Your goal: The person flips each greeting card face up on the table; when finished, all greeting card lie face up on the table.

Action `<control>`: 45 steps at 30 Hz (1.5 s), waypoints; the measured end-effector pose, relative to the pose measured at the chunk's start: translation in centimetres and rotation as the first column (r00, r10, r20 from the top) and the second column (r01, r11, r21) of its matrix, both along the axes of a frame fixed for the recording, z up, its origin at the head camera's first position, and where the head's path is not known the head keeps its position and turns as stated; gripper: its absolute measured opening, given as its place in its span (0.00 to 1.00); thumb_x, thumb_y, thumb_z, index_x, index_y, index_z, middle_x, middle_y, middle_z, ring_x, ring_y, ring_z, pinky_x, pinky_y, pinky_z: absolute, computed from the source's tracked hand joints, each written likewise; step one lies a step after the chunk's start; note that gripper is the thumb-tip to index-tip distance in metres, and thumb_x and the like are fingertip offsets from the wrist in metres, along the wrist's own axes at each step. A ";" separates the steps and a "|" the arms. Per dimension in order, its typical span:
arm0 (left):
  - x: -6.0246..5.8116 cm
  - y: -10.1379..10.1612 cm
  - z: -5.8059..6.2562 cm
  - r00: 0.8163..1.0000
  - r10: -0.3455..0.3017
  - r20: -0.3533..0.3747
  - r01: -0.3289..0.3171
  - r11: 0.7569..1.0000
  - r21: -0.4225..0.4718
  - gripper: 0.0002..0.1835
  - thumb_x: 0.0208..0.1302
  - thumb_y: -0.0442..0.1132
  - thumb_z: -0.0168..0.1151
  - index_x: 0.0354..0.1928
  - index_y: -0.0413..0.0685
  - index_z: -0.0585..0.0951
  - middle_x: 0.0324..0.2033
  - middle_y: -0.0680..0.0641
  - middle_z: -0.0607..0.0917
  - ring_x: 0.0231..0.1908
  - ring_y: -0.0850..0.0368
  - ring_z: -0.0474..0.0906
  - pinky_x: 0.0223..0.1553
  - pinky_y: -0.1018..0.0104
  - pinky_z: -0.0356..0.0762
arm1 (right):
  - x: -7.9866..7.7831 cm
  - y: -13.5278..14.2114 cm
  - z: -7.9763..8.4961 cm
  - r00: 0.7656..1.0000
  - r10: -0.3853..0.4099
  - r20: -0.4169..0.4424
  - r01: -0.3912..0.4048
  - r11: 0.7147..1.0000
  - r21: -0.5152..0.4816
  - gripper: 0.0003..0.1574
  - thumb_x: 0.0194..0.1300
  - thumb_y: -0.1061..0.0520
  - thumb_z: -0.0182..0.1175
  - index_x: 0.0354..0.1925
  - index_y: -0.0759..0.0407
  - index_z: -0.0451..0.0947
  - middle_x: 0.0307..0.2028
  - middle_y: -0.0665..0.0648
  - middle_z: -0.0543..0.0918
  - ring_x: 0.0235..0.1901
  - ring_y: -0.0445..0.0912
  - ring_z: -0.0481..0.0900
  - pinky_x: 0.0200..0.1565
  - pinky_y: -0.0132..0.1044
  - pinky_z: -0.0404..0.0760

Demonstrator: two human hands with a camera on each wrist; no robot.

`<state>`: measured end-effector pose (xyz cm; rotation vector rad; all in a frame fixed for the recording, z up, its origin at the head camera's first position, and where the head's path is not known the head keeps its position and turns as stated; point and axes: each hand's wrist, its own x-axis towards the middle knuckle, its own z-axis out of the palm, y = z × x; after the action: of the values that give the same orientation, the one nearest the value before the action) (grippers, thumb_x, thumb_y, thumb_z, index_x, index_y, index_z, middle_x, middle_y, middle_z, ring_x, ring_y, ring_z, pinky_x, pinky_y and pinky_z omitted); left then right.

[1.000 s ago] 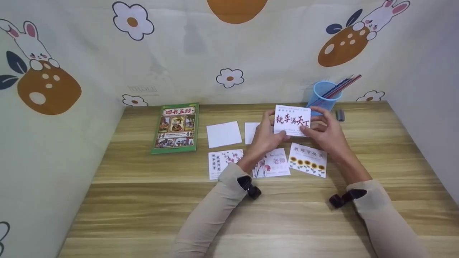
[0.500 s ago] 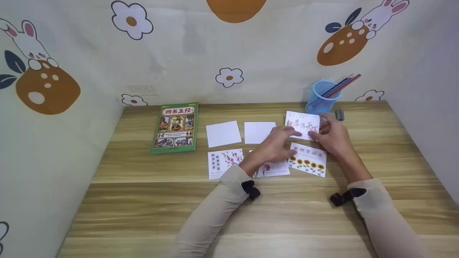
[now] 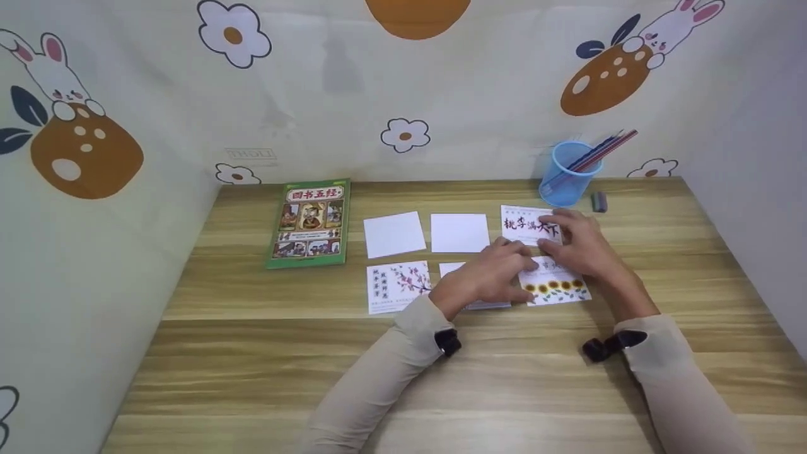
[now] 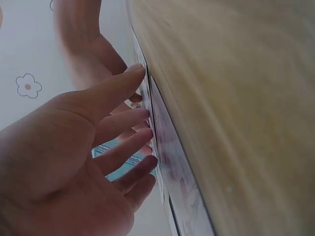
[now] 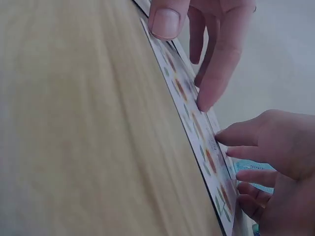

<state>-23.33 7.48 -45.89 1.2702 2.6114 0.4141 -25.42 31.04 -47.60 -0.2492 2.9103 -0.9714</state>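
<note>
As I watch, the spread left hand (image 3: 488, 276), clasping nothing, sits at the nine-o'clock edge of one sunflower card (image 3: 557, 292), long axis nine-to-three, blooms (image 3: 554, 285) toward twelve. The loosely splayed right hand (image 3: 583, 244) touches one calligraphy card (image 3: 520, 225) at eleven, two blank cards (image 3: 459, 233) to its nine, one cup (image 3: 562, 189) to its one.

A white sunflower card (image 3: 556, 288), printed with a row of yellow blooms and green leaves, is laid flat on the surface (image 3: 403, 372), slightly turned; its left edge is touched by the left hand (image 3: 495, 272), and its upper lettering is partly covered. Just beyond it, a white lettered card (image 3: 524, 225) is laid flat, its large dark characters partly covered by the right hand (image 3: 583, 244).
</note>
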 end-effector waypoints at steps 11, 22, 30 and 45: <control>-0.7 -5.9 0.2 0.977 0.193 0.086 -0.201 0.975 0.099 0.32 0.77 0.51 0.66 0.79 0.54 0.73 0.78 0.46 0.74 0.80 0.45 0.63 0.84 0.50 0.59 | 0.3 -2.2 -0.2 0.997 0.040 -0.068 -0.043 0.998 -0.051 0.32 0.75 0.52 0.68 0.73 0.60 0.77 0.80 0.75 0.64 0.80 0.75 0.55 0.80 0.75 0.52; -2.5 -11.0 -0.8 0.924 0.380 0.051 -0.383 0.916 0.121 0.32 0.73 0.46 0.71 0.76 0.51 0.76 0.75 0.45 0.78 0.78 0.44 0.66 0.81 0.45 0.65 | -0.3 -9.0 -0.1 0.963 0.264 -0.061 -0.264 0.965 0.014 0.36 0.74 0.50 0.69 0.74 0.60 0.75 0.79 0.69 0.68 0.80 0.69 0.62 0.81 0.70 0.53; -2.8 -10.5 -0.6 0.923 0.380 0.057 -0.384 0.919 0.093 0.31 0.75 0.46 0.70 0.76 0.49 0.76 0.75 0.46 0.79 0.80 0.45 0.66 0.82 0.46 0.64 | -0.5 -10.1 0.0 0.962 0.269 -0.038 -0.266 0.961 0.073 0.40 0.71 0.47 0.72 0.74 0.64 0.75 0.79 0.71 0.69 0.79 0.69 0.63 0.81 0.69 0.56; -2.7 -10.9 -0.1 0.905 0.425 0.028 -0.423 0.888 0.179 0.18 0.80 0.40 0.63 0.67 0.51 0.84 0.65 0.48 0.88 0.69 0.50 0.82 0.72 0.54 0.79 | -1.1 -10.5 0.2 0.958 0.253 -0.138 -0.258 0.966 -0.018 0.18 0.77 0.50 0.67 0.59 0.58 0.88 0.58 0.61 0.90 0.60 0.57 0.84 0.68 0.57 0.77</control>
<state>-26.07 -3.45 -45.98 0.7282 2.9121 0.7318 -26.55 20.56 -47.42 -0.7001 2.8801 -0.9985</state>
